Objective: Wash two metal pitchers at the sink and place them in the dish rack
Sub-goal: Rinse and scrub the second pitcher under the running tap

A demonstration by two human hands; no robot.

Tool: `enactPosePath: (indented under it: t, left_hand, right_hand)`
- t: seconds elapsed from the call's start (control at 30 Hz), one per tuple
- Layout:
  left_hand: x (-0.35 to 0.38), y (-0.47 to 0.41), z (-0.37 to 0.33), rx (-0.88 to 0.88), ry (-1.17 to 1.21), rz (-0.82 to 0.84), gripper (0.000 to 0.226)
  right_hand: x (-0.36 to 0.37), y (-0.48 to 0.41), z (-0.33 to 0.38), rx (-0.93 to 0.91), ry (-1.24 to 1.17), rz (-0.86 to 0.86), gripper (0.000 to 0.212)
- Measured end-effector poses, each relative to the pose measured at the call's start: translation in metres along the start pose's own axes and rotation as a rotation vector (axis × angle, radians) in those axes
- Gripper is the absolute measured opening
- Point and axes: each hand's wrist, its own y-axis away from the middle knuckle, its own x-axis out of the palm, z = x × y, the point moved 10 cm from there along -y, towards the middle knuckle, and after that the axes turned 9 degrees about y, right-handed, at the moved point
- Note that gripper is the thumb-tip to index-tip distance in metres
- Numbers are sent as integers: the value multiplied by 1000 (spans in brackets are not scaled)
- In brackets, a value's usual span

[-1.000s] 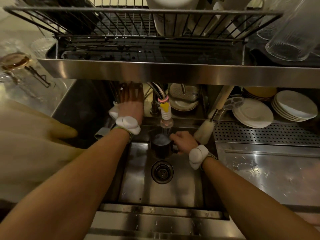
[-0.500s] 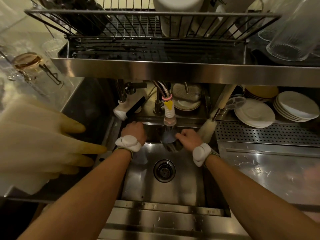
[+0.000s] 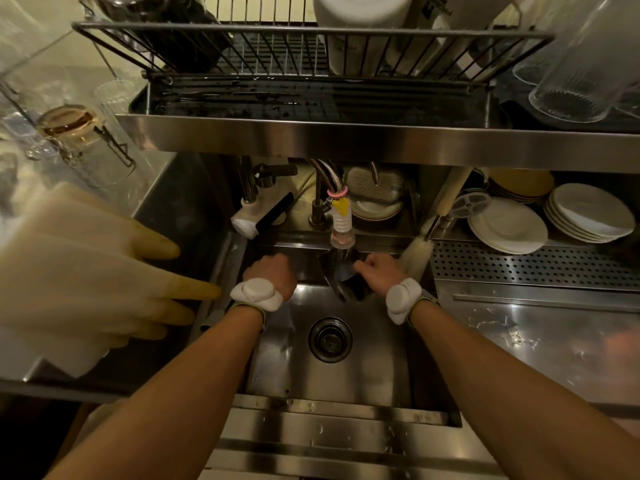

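In the head view we see our right hand (image 3: 379,271) gripping the tilted metal pitcher (image 3: 343,278) under the faucet nozzle (image 3: 343,233) in the sink (image 3: 367,362), while our left hand (image 3: 272,275) hovers nearby, fingers hidden, grasp unclear.

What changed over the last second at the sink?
The left hand came down from the tap lever into the sink, left of the pitcher; its fingers are hidden. The pitcher went from upright to tilted. The right hand keeps its grip on the pitcher under the spout. The plates, brush and gloves stayed put.
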Motion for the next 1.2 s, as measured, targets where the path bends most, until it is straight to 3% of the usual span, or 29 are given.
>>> enactPosePath:
  t: [0.17, 0.47, 0.63, 0.73, 0.93, 1.2]
  left_hand:
    - [4, 0, 5, -9, 7, 33, 31]
    - [-5, 12, -2, 9, 14, 30, 35]
    - [1, 15, 1, -1, 11, 51, 35]
    - [6, 17, 4, -2, 3, 65, 36]
    - [8, 13, 3, 0, -8, 76, 36]
    - [1, 15, -10, 45, -4, 59, 35]
  right_hand:
    - [5, -1, 0, 14, -93, 6, 31]
    - [-12, 20, 14, -28, -72, 8, 41]
    - [10, 22, 15, -51, -15, 56, 17]
    - [0, 18, -2, 17, -103, 31, 16]
    - [0, 16, 7, -23, -109, 33, 18]
    - [-23, 22, 21, -90, 203, -34, 23]
